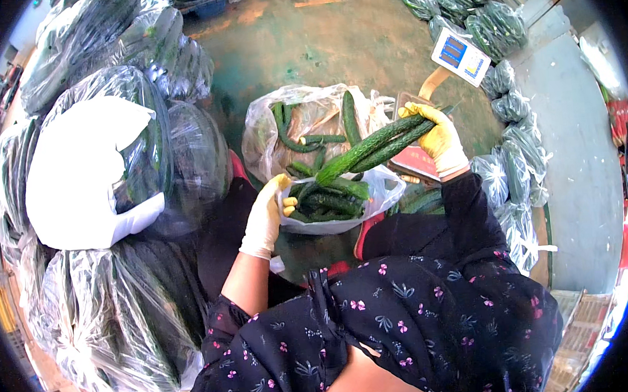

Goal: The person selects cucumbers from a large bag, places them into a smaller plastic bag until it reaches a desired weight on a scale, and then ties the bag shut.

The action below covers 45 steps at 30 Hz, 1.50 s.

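Observation:
My right hand point(438, 139), in a white and yellow glove, is closed round the ends of long dark green cucumbers point(372, 148). They slant down to the left, and their far ends hang over the mouth of a clear plastic bag point(387, 190). My left hand point(268, 207), gloved the same way, grips that bag's left rim, thumb and fingers pinched on the plastic. Several cucumbers point(327, 204) lie inside the bag. Just beyond it, a larger opened plastic bag point(261, 138) holds a few loose, partly curved cucumbers point(323, 139).
A scale display point(458, 56) stands on a post at the right, above a reddish box-like surface point(414, 161). Large bags of cucumbers point(112, 309) are heaped at my left, one under a white sheet point(75, 174). Smaller filled bags point(516, 151) line the grey wall point(567, 159).

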Tool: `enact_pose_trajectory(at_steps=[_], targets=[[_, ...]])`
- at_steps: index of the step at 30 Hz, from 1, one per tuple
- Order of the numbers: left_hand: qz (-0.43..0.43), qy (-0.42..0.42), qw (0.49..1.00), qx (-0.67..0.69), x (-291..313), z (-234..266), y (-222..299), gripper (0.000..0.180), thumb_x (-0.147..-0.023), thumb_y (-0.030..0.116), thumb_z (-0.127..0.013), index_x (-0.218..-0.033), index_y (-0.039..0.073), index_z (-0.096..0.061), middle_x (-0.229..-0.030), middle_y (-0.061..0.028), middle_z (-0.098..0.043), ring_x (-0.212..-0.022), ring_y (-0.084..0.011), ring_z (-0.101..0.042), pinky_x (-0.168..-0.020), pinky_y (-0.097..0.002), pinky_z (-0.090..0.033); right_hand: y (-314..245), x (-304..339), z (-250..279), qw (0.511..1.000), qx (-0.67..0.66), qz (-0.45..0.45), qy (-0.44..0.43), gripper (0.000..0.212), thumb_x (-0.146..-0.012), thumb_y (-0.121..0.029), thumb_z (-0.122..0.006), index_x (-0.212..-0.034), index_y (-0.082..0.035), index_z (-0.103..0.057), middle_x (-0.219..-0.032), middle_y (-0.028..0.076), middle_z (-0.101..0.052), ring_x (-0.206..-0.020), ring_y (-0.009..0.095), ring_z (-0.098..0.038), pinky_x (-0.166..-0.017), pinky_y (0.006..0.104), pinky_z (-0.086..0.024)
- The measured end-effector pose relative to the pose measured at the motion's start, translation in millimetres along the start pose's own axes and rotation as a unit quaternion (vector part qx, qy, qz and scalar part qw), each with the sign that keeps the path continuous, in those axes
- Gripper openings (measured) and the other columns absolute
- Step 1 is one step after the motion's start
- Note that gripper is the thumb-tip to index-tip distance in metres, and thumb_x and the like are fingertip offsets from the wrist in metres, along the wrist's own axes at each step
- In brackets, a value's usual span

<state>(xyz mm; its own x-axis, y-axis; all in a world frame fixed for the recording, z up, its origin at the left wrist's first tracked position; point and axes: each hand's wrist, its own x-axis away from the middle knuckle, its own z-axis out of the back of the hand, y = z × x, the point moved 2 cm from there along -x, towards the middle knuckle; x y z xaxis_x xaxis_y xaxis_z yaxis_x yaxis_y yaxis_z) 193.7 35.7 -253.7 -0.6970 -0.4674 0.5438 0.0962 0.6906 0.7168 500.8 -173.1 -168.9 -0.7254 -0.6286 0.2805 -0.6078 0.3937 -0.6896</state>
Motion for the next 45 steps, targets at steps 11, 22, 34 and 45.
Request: enact_pose_trajectory(at_steps=[11,22,34,45], targets=[[0.014,-0.024,0.995,0.095,7.1,-7.8,13.0,0.03,-0.088,0.03,-0.054,-0.109,0.009,-0.059,-0.105,-0.0079,-0.061,-0.065,-0.0183,-0.057,-0.055,-0.026,-0.043,112.0,21.0,25.9,0.985,-0.124,-0.111,0.047,0.023,-0.08,-0.001,-0.054,-0.1,0.011,-0.056,-0.098,0.02,-0.062,-0.092,0.031,-0.06,-0.09,0.0384,-0.047],[-0.006,-0.057,0.998,0.023,10.9,-7.0,3.4,0.033,-0.092,0.027,-0.046,-0.118,0.009,-0.056,-0.107,-0.0086,-0.063,-0.064,-0.0157,-0.057,-0.057,-0.0254,-0.046,174.4,47.3,143.3,0.82,0.441,-0.354,0.084,0.042,-0.071,-0.017,-0.07,-0.111,-0.008,-0.059,-0.086,0.008,-0.066,-0.08,0.027,-0.063,-0.076,0.04,-0.049],[0.011,-0.027,0.999,-0.013,13.2,-3.2,7.2,0.038,-0.092,0.03,-0.042,-0.119,0.006,-0.053,-0.104,-0.0118,-0.064,-0.055,-0.0112,-0.052,-0.047,-0.0208,-0.041,172.5,39.2,49.0,0.266,0.879,-0.226,-0.324,0.024,-0.071,-0.019,-0.058,-0.087,-0.004,-0.07,-0.092,0.016,-0.067,-0.087,0.033,-0.064,-0.073,0.0416,-0.051],[0.015,-0.038,0.998,-0.04,18.4,-0.2,9.5,0.04,-0.093,0.031,-0.043,-0.117,0.0,-0.052,-0.099,-0.0196,-0.064,-0.049,-0.0119,-0.05,-0.042,-0.0205,-0.038,252.6,38.4,8.8,0.469,0.808,0.111,-0.34,0.039,-0.071,-0.013,-0.061,-0.109,-0.003,-0.055,-0.088,0.016,-0.06,-0.091,0.036,-0.057,-0.082,0.0433,-0.045]])
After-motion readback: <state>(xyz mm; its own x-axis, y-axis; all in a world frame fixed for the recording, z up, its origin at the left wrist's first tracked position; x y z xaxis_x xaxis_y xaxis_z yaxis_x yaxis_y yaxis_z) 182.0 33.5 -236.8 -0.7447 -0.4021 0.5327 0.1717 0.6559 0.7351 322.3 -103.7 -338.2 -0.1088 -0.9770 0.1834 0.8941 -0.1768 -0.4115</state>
